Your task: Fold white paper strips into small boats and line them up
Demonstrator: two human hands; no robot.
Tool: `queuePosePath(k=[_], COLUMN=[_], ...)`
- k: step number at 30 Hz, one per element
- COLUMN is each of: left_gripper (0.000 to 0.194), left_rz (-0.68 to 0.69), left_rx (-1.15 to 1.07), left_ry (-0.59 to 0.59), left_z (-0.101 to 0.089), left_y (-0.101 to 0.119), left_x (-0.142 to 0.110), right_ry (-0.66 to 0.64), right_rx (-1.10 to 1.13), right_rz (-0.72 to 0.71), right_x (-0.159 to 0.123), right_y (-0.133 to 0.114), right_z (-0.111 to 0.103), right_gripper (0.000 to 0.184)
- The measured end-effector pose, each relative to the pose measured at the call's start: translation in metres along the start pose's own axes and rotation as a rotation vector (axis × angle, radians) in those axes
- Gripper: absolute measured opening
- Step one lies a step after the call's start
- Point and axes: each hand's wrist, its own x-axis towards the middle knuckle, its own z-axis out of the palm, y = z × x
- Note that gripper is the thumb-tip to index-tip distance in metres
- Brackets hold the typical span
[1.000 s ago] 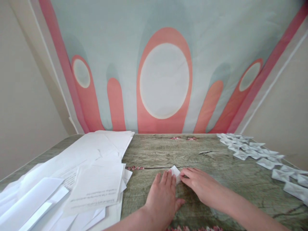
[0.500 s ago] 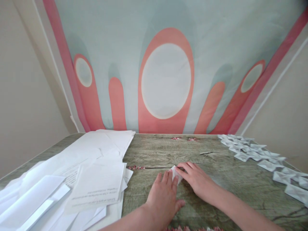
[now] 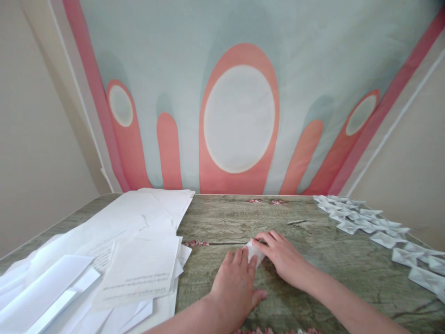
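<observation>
A small white folded piece of paper [image 3: 255, 256] lies on the wood-patterned table, partly covered by my hands. My left hand [image 3: 233, 283] rests flat on the table, its fingers stretched and their tips on the paper's left side, thumb out to the right. From the right, my right hand [image 3: 283, 257] has its fingers bent and closed at the paper's upper corner. How its thumb lies under the fingers is hidden.
A large spread of white paper sheets [image 3: 139, 266], some printed and some folded, covers the table's left side. Several folded paper pieces [image 3: 385, 239] stand in rows along the right edge. Behind the table [image 3: 222, 213] is a wall hanging [image 3: 295, 55] with pink shapes.
My right hand has shifted very slightly up and left at the paper's corner. My left hand stays almost in place. The view has moved a little.
</observation>
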Motion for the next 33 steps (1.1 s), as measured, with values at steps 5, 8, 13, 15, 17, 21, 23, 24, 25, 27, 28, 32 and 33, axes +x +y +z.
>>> queuePosePath(k=[5,8,13,15,17,21,23,24,25,27,28,32,33], left_gripper=[0.063,0.062,0.062,0.062,0.062,0.064,0.065,0.066,0.066,0.066,0.066,0.063,0.062], left_rz=[0.008,0.009,0.011,0.008,0.006,0.014,0.018,0.019,0.018,0.018,0.019,0.022,0.023], left_rx=[-0.004,-0.001,-0.016,-0.014,-0.013,-0.003,-0.004,-0.006,-0.01,-0.019,-0.025,-0.048,-0.051], left_ry=[-0.016,-0.022,-0.039,-0.04,-0.041,-0.039,-0.041,-0.045,-0.051,-0.065,-0.071,-0.086,-0.088], left_z=[0.0,-0.002,-0.004,-0.005,-0.005,-0.004,-0.003,-0.002,-0.002,-0.003,-0.003,-0.005,-0.005], left_y=[0.0,-0.001,-0.001,-0.001,-0.001,-0.002,-0.002,-0.002,-0.002,-0.003,-0.003,-0.004,-0.004], left_x=[0.0,0.0,0.0,0.0,0.0,0.001,0.001,0.001,0.0,0.0,-0.001,-0.002,-0.002], right_ry=[0.02,0.09,0.133,0.13,0.128,0.111,0.103,0.101,0.098,0.094,0.092,0.083,0.08], right_rx=[0.417,0.534,0.457,0.421,0.396,0.349,0.308,0.284,0.261,0.22,0.203,0.16,0.154], right_rz=[0.08,0.164,0.181,0.179,0.182,0.203,0.227,0.24,0.252,0.273,0.28,0.298,0.301], right_x=[-0.003,-0.002,-0.002,-0.003,-0.003,-0.002,-0.001,-0.001,-0.001,-0.002,-0.002,-0.003,-0.003], right_y=[0.015,0.02,0.017,0.015,0.013,0.011,0.011,0.011,0.012,0.014,0.015,0.02,0.021], right_z=[0.004,0.01,0.019,0.02,0.02,0.019,0.019,0.02,0.02,0.021,0.022,0.026,0.027], right_gripper=[0.053,0.041,0.032,0.032,0.031,0.031,0.032,0.032,0.033,0.037,0.038,0.043,0.044])
